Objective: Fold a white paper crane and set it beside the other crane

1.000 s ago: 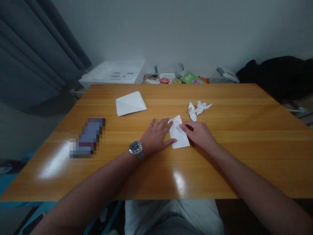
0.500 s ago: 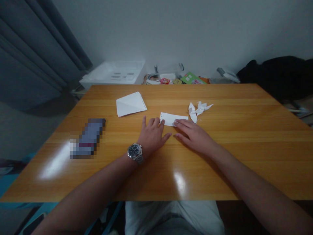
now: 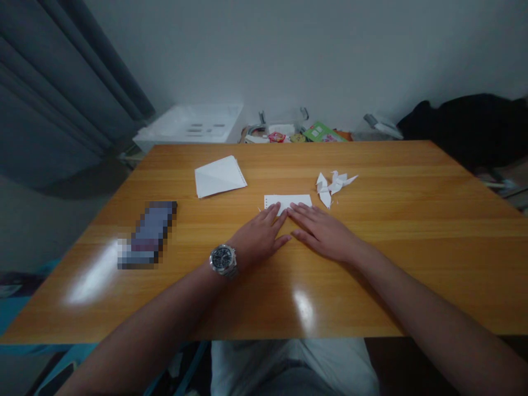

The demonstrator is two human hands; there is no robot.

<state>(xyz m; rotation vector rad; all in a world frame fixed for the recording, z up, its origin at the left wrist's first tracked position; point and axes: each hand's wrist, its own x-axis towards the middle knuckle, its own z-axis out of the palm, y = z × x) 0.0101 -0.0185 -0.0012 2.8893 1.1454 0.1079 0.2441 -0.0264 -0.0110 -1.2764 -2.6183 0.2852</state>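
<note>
A narrow white strip of paper [image 3: 287,199], with punched holes along its left end, lies flat on the wooden table [image 3: 350,297]. My left hand [image 3: 259,231], with a metal watch [image 3: 223,259] on its wrist, rests its flat fingertips on the strip's near edge. Beside it my right hand [image 3: 319,230] lies palm down, fingers stretched out over the strip's right part. The fingertips of both hands nearly meet. Fingers cover part of the near edge. Just right of the strip are white folded paper figures [image 3: 325,190] with pointed ends.
A stack of white paper sheets [image 3: 220,177] lies at the back left of the table. A pixelated dark device [image 3: 152,231] is at the left. Behind the far edge stand a white plastic tray [image 3: 193,124] and a green packet [image 3: 324,132] among clutter.
My left hand's fingers have drawn together and shifted toward my right hand along the near edge. The paper strip has turned slightly and moved a little to the left.
</note>
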